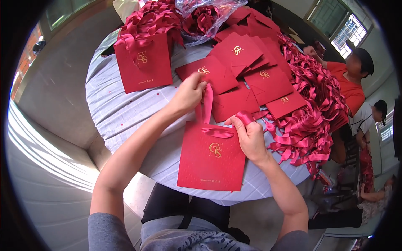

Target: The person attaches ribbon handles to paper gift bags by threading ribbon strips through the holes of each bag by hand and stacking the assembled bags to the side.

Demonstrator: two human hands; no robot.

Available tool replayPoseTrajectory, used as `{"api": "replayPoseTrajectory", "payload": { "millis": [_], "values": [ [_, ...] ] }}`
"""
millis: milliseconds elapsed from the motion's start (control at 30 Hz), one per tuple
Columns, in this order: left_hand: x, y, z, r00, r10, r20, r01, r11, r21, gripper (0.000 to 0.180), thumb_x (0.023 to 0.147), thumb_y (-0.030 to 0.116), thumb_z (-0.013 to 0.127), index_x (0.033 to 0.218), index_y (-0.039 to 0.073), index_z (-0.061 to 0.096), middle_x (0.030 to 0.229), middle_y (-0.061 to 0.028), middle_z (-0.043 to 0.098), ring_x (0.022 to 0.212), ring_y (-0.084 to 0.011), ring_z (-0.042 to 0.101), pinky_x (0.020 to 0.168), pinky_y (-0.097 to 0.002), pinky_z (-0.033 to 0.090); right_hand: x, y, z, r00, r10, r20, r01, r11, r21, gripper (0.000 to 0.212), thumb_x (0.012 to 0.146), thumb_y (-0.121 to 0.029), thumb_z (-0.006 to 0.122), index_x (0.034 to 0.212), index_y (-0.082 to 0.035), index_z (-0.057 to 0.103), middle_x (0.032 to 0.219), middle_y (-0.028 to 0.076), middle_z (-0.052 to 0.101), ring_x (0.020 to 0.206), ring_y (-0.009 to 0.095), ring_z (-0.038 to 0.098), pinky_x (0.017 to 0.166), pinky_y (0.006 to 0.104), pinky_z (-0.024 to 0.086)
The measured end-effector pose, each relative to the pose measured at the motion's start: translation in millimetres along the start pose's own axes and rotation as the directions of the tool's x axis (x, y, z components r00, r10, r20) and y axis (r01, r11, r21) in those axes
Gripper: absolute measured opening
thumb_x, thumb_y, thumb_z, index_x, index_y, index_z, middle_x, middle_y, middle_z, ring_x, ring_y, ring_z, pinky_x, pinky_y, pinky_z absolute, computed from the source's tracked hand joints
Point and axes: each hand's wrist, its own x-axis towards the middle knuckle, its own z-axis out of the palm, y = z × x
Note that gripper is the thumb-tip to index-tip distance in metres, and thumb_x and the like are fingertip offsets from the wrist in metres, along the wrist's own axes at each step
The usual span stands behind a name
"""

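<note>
A red paper bag (212,161) with a gold emblem lies flat at the table's near edge. From its top edge rises a pink-red ribbon (207,104), whose upper end is pinched in my left hand (189,95). A short loop of the same ribbon lies across the bag's front, just above the emblem. My right hand (252,140) is at the bag's upper right corner, its thumb and fingers closed on a shiny ribbon piece (244,117). How that piece joins the bag is hidden.
Beyond my hands are several flat red bags (236,52), and a big heap of ribbons (314,96) to the right. A stack of ribboned bags (144,69) stands far left, beside clear plastic wrap (201,25). A pale cloth (106,100) covers the round table. People (349,79) are at the right.
</note>
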Motion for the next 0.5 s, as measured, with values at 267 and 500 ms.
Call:
{"api": "replayPoseTrajectory", "payload": {
  "millis": [267,500],
  "values": [
    [-104,80,15,0.746,0.463,0.479,-0.625,0.735,0.263,0.06,0.081,0.023,0.065,0.133,0.003,0.043,0.136,-0.0201,0.042,0.13,-0.0345,0.037,0.107,-0.0493,0.03,3,10,-15,0.976,0.193,0.105,-0.178,0.975,-0.132,0.022,0.091,-0.017,0.059,0.088,0.003,0.068,0.076,0.011,0.069,0.067,0.012,0.063,0.061,0.0277,0.048],
    [-125,77,27,0.725,0.256,0.639,-0.599,0.691,0.404,0.075,0.09,0.054,0.044,0.144,0.005,0.028,0.149,-0.019,0.024,0.141,-0.0334,0.017,0.114,-0.0517,0.006,13,20,-23,0.961,0.271,0.049,-0.275,0.934,0.228,0.013,0.088,-0.014,0.064,0.09,-0.003,0.07,0.059,-0.006,0.053,0.049,0.0,0.041,0.043,0.0191,0.029]
  ]
}}
